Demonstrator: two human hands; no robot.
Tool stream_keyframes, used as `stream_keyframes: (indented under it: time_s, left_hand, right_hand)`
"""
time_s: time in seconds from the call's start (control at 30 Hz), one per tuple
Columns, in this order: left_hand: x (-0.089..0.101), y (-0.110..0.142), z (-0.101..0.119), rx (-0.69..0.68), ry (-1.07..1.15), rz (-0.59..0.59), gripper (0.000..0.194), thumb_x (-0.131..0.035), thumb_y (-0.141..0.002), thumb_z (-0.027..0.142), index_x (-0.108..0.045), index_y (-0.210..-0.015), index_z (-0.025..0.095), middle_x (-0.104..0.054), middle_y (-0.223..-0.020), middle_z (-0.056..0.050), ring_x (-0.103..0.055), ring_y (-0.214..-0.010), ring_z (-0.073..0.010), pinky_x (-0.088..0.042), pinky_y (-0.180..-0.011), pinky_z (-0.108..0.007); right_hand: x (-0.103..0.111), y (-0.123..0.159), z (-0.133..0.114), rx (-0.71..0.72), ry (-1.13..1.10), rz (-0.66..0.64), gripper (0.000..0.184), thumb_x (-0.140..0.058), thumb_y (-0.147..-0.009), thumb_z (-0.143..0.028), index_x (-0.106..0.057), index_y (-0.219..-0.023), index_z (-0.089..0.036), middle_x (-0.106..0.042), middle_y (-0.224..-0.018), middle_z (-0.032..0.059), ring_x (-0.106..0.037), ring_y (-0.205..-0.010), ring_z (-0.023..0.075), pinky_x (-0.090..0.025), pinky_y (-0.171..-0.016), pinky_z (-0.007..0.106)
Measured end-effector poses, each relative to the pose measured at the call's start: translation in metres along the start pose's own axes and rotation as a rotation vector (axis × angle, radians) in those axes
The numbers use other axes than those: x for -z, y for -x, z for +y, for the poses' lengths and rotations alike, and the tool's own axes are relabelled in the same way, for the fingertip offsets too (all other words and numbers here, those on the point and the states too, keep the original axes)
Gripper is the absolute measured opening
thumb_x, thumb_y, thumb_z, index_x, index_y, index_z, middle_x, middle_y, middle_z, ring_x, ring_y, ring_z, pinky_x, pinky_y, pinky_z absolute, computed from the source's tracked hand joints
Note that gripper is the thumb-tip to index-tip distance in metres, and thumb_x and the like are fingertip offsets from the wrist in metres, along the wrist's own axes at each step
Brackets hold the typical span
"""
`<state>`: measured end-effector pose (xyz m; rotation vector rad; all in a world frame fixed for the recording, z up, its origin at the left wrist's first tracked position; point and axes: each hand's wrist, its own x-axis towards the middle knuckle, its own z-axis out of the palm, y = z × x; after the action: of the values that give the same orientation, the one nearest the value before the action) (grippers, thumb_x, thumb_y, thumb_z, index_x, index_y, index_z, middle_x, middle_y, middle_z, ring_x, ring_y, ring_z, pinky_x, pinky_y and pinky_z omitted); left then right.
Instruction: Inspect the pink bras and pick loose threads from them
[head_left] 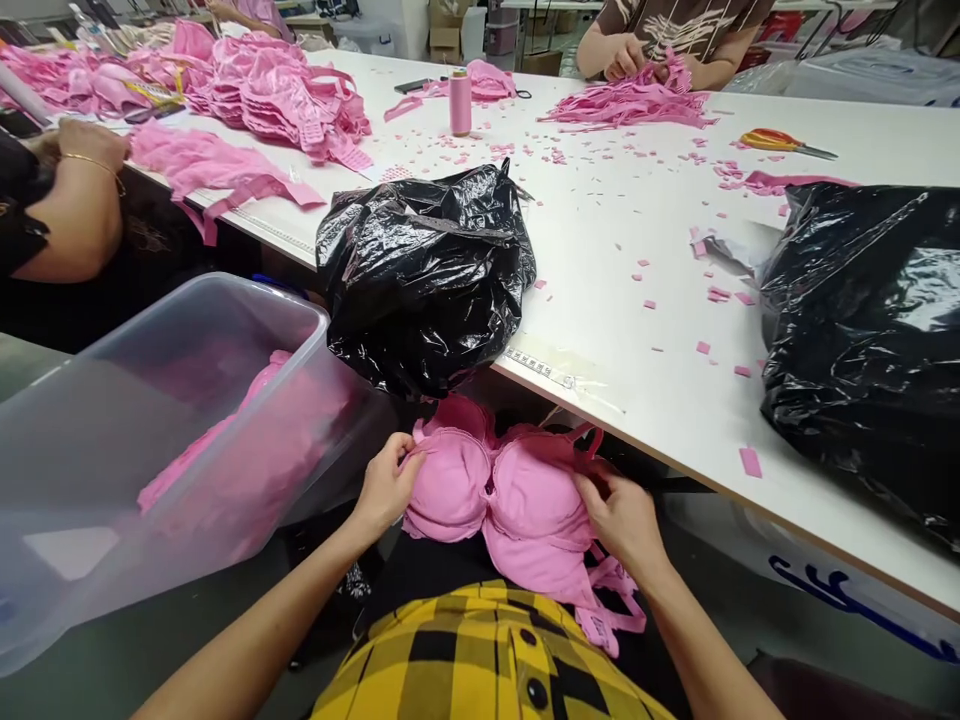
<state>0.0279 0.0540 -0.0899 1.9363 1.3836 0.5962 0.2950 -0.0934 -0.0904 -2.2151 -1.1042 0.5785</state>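
A pink bra (529, 490) lies across my lap below the table edge, its two cups facing up. My left hand (391, 482) pinches the outer edge of the left cup near its strap. At the far side of the right cup, my right hand (619, 505) grips the edge, with some fingers hidden behind the fabric. The band and straps hang down beside my right wrist. Another pink cup edge shows behind the bra, partly under the black plastic bag (427, 280) that overhangs the table edge.
A clear plastic bin (217, 300) with pink garments stands at my left. On the white table (600, 260) are pink scraps, a thread spool (460, 102), scissors (784, 142), a bra pile (270, 95) and another black bag (870, 340). Co-workers sit at the left and across.
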Motion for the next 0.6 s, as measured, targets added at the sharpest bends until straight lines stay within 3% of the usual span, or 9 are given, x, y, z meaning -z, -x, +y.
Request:
stream_keyframes:
  time_s: [0.1,0.2,0.27,0.37,0.43,0.53,0.6]
  left_hand:
    - [0.01,0.013,0.003,0.019,0.16,0.097,0.018,-0.047,-0.081,0.035,-0.047,-0.086,0.017,-0.053,-0.075,0.001,-0.052,-0.068,-0.0127,-0.042,-0.063,-0.023]
    - [0.011,0.03,0.0,0.008,0.215,0.096,0.017,-0.048,-0.082,0.033,-0.045,-0.087,0.018,-0.054,-0.075,0.001,-0.053,-0.066,-0.0116,-0.044,-0.061,-0.021]
    - [0.007,0.041,-0.002,-0.006,0.168,0.062,0.015,-0.047,-0.084,0.032,-0.045,-0.085,0.018,-0.054,-0.072,0.002,-0.053,-0.062,-0.0112,-0.044,-0.059,-0.021]
    - [0.002,0.051,-0.002,-0.051,0.122,0.027,0.013,-0.045,-0.085,0.032,-0.044,-0.084,0.019,-0.056,-0.068,0.002,-0.055,-0.06,-0.0124,-0.045,-0.057,-0.022]
    - [0.003,0.056,-0.001,-0.083,0.086,0.099,0.014,-0.046,-0.085,0.032,-0.045,-0.087,0.019,-0.059,-0.071,0.0,-0.059,-0.062,-0.0138,-0.046,-0.058,-0.023]
    - [0.008,0.068,-0.003,-0.106,0.011,0.271,0.016,-0.049,-0.083,0.033,-0.048,-0.091,0.019,-0.064,-0.077,-0.003,-0.062,-0.065,-0.0156,-0.048,-0.06,-0.024]
    - [0.009,0.076,-0.009,-0.096,-0.031,0.224,0.017,-0.049,-0.083,0.034,-0.049,-0.089,0.018,-0.065,-0.077,-0.004,-0.063,-0.065,-0.0165,-0.049,-0.059,-0.024]
  right_hand:
    - [0.011,0.012,0.001,-0.078,-0.113,0.102,0.036,-0.045,-0.077,-0.046,-0.064,-0.076,-0.015,-0.067,-0.071,0.0107,-0.061,-0.066,0.0232,-0.044,-0.059,0.03]
    - [0.021,0.034,0.001,-0.074,-0.321,0.092,0.031,-0.05,-0.078,-0.048,-0.056,-0.075,-0.018,-0.06,-0.065,0.0046,-0.053,-0.058,0.0161,-0.043,-0.053,0.025]
    - [0.022,0.047,-0.001,-0.088,-0.427,0.021,0.031,-0.054,-0.077,-0.049,-0.054,-0.085,-0.019,-0.058,-0.066,0.0024,-0.052,-0.057,0.0144,-0.042,-0.051,0.023]
    - [0.02,0.061,-0.006,-0.123,-0.464,-0.168,0.044,-0.059,-0.074,-0.051,-0.053,-0.101,-0.018,-0.058,-0.065,0.0015,-0.052,-0.055,0.0146,-0.043,-0.049,0.022]
    - [0.025,0.068,-0.007,-0.1,-0.398,-0.235,0.039,-0.058,-0.074,-0.053,-0.057,-0.091,-0.017,-0.058,-0.064,0.0023,-0.053,-0.055,0.0148,-0.043,-0.048,0.022]
    - [0.038,0.081,-0.001,-0.04,-0.206,-0.084,0.035,-0.051,-0.078,-0.051,-0.054,-0.065,-0.019,-0.056,-0.057,0.0014,-0.051,-0.05,0.0128,-0.042,-0.045,0.019]
    - [0.041,0.093,0.009,-0.001,-0.055,0.039,0.034,-0.051,-0.079,-0.049,-0.056,-0.064,-0.02,-0.056,-0.052,-0.0003,-0.049,-0.044,0.0111,-0.042,-0.042,0.017]
